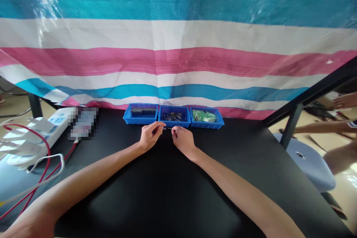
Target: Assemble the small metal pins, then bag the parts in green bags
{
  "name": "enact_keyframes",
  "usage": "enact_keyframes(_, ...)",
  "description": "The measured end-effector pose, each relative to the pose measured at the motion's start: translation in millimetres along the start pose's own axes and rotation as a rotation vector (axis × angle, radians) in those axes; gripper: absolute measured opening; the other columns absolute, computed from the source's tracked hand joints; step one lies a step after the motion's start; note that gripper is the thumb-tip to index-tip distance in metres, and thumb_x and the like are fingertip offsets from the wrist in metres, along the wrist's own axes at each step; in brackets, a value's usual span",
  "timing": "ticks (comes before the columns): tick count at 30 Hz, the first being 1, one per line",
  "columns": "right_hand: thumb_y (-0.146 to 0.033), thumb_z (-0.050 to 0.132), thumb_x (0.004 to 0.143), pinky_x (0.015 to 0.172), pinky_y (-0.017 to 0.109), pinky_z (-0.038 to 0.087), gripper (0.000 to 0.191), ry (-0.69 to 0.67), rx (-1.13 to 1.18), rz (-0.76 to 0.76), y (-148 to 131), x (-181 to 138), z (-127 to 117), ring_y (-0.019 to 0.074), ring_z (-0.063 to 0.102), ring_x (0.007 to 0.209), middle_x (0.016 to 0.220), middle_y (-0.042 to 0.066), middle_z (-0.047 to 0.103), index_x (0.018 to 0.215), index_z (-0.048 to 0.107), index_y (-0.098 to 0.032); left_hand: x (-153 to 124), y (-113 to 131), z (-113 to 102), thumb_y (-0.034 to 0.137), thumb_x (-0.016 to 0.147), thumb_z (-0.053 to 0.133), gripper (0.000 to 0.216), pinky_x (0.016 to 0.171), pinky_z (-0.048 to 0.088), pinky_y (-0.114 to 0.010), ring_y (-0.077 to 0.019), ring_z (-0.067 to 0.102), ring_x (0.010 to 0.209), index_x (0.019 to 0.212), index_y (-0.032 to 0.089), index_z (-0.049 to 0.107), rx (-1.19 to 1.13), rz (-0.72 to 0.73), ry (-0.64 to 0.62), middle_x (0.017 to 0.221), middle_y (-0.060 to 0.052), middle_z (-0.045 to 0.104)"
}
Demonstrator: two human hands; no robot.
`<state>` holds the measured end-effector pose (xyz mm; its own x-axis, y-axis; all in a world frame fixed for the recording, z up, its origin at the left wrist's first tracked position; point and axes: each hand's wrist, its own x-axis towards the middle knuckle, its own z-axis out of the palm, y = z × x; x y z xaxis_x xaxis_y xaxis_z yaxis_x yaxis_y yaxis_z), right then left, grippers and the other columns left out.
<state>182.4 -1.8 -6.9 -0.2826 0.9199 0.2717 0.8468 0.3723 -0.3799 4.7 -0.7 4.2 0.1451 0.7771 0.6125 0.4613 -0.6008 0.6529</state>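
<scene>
Left hand (pixel 150 136), pinching, and curled right hand (pixel 184 140) hold a rod (pixel 167 128) near trays (pixel 174 123) at the desk's (pixel 156 189) far edge.

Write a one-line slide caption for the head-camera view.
A slender item spans the gap between left hand and right hand, before three blue bins on a black table.

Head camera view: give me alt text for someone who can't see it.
A person's left hand and right hand hold a small thin piece between them above a black table. Just beyond are three blue bins of small items before a striped sheet, with a power strip at the left.
</scene>
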Motion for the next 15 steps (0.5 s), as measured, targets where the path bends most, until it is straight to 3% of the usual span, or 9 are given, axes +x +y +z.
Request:
enact_keyframes(3, -0.019, 0.047, 0.09, 0.067, 0.024, 0.041, 0.018, -0.019, 0.057, -0.116, -1.5, -1.7, -1.1, 0.0151, 0.064, 0.079, 0.09, 0.002, 0.069, 0.095, 0.064, -0.021, 0.2, 0.2, -0.1, 0.021, 0.089, 0.052, 0.015, 0.06, 0.045, -0.019, -0.0082, 0.055, 0.052, 0.092, 0.017, 0.066, 0.001, -0.001, -0.011, 0.06, 0.002, 0.061)
enact_keyframes(9, -0.017, 0.051, 0.085, 0.067, 0.025, 0.041, 0.018, 0.008, 0.006, -0.032, -3.3, -4.3, -1.5, 0.0169, 0.064, 0.08, 0.094, 0.003, 0.068, 0.098, 0.064, -0.021, 0.7, 1.7, -0.9, 0.02, 0.088, 0.052, 0.014, 0.06, 0.045, -0.019, -0.0082, 0.055, 0.052, 0.092, 0.017, 0.066, 0.0, 0.008, -0.01, 0.06, 0.002, 0.06)
enact_keyframes(15, -0.015, 0.048, 0.087, 0.061, 0.025, 0.037, 0.015, -0.052, -0.031, -0.104, -5.8, -3.5, -3.4, 0.0156, 0.062, 0.073, 0.087, 0.002, 0.066, 0.088, 0.061, -0.021, 1.0, 1.2, -0.9, 0.02, 0.088, 0.052, 0.015, 0.06, 0.045, -0.019, -0.0083, 0.055, 0.052, 0.092, 0.017, 0.066, 0.023, 0.01, -0.018, 0.059, 0.002, 0.06)
